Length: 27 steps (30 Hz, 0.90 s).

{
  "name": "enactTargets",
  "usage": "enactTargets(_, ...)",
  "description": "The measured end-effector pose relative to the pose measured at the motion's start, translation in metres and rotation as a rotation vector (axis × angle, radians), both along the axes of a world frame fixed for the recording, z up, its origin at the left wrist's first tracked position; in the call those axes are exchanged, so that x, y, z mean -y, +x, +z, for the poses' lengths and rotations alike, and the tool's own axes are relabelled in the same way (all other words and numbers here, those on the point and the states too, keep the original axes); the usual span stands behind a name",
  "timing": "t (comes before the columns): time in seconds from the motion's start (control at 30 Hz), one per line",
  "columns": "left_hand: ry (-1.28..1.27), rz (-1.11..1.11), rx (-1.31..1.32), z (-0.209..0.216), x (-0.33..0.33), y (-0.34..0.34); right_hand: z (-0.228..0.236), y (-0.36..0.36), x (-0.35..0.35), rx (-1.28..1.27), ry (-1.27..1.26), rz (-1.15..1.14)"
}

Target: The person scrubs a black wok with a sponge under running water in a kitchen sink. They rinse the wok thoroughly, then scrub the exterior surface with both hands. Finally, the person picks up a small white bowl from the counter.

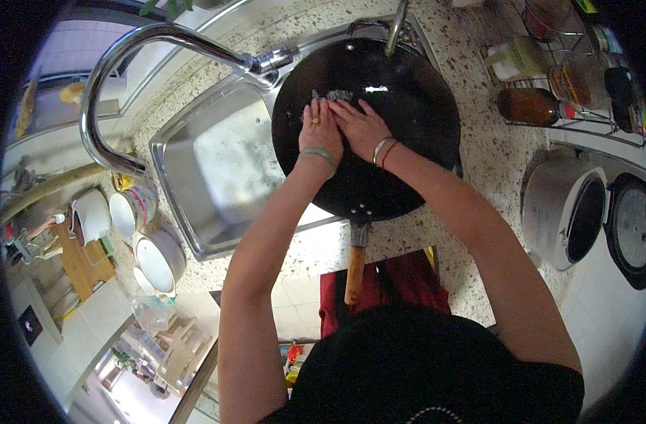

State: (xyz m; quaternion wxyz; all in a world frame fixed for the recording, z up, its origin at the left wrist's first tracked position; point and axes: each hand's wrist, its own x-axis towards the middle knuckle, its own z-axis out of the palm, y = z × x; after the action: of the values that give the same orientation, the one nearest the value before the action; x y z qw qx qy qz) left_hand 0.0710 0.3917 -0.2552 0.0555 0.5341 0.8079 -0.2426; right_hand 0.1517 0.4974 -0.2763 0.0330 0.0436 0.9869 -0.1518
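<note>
- Small grey scrubber (335,95) at fingertips, hard to make out.
- Left hand (320,127), right hand (362,126): flat, fingers extended, pressing inside black wok (407,106).
- Wok over steel sink (210,169), beneath faucet (160,35).

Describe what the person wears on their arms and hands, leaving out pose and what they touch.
Both forearms are bare, with short black sleeves at the shoulders. The left hand has a ring on one of its fingers, and a pale green bangle circles that wrist. At the right hand, the wrist carries a silvery bangle beside a thin red cord.
</note>
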Motion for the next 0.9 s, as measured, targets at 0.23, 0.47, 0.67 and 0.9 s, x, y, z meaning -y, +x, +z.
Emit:
enactTargets(0.23,-0.192,0.089,0.579,0.053,0.063,0.103,0.030,0.101,0.029,0.377,-0.367,0.173)
enactTargets(0.47,0.142,0.060,0.408,-0.018,-0.005,0.053,0.007,0.054,-0.032,0.201,0.202,0.098)
enactTargets(0.67,0.231,0.014,0.647,-0.017,-0.074,0.079,0.059,0.079,-0.062,0.414,0.343,0.028)
enactTargets(0.9,-0.105,-0.267,0.658,0.063,0.052,0.083,0.060,0.107,0.030,0.536,-0.411,0.079)
